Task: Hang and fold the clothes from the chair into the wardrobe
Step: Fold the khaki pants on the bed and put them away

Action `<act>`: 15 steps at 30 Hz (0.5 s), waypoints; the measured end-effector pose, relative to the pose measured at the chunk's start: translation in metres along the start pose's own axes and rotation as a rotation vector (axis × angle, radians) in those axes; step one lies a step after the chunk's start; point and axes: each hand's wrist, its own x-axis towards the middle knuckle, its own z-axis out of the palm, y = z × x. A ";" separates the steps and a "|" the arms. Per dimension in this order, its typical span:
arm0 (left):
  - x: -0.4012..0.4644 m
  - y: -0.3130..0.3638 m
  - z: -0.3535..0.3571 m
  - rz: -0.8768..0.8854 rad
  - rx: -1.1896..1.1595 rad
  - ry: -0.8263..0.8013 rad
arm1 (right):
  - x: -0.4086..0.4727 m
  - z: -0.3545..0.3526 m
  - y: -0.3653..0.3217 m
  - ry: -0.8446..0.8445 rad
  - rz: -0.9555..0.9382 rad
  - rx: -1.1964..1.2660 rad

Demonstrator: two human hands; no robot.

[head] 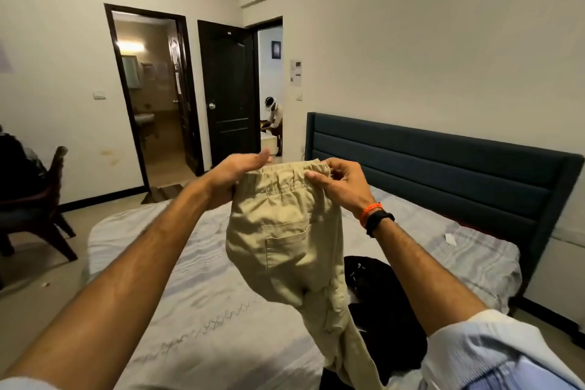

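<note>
Left hand point(235, 172) at frame center holds the left end of the waistband of the beige trousers point(285, 231), thumb out straight and loose on top, fingers tucked behind the cloth so the grip is only partly seen. Right hand point(338, 180) just right of it pinches the right end of the waistband, fingers curled closed on the elastic edge; orange band and black band on that wrist. Trousers hang in the air from both hands, back pocket facing the camera, legs dropping to the lower center of the frame and bunching over the bed point(196, 294). Black garment point(380, 294) lies on the bed at lower right, partly behind the trouser legs. Dark headboard point(443, 174) at right. Chair point(44, 209) at the left edge with dark clothing piled on it. Two open doorways in the upper middle; another person is seen small through the right one. Wardrobe not in view.
</note>
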 end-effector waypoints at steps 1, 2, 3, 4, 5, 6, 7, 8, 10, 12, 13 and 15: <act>0.001 -0.009 -0.010 0.005 -0.044 -0.001 | 0.005 0.003 -0.003 0.044 -0.010 0.010; 0.001 -0.016 -0.014 0.003 -0.060 0.001 | 0.008 0.004 -0.005 0.078 -0.020 0.018; 0.001 -0.023 -0.015 -0.008 -0.057 0.020 | 0.011 0.006 -0.007 0.103 -0.031 0.019; 0.002 -0.028 -0.016 -0.017 -0.031 0.061 | 0.015 0.009 -0.009 0.129 -0.047 0.010; 0.002 -0.029 -0.013 -0.010 -0.004 0.122 | 0.019 0.010 -0.010 0.150 -0.061 -0.003; 0.004 -0.029 -0.011 0.002 -0.001 0.205 | 0.023 0.012 -0.011 0.159 -0.083 -0.018; 0.006 -0.026 -0.008 0.029 -0.027 0.286 | 0.025 0.013 -0.012 0.163 -0.093 -0.021; 0.008 -0.022 -0.005 0.059 -0.056 0.350 | 0.026 0.012 -0.009 0.157 -0.072 0.002; 0.014 -0.012 -0.004 0.134 -0.047 0.426 | 0.028 0.008 -0.004 0.105 0.059 0.092; 0.021 -0.006 -0.005 0.179 -0.004 0.470 | 0.026 0.000 0.007 -0.028 0.159 0.044; 0.023 -0.005 -0.005 0.188 0.006 0.488 | 0.025 -0.004 0.014 -0.099 0.165 -0.018; 0.025 -0.004 -0.006 0.194 0.025 0.519 | 0.026 -0.007 0.018 -0.151 0.139 -0.068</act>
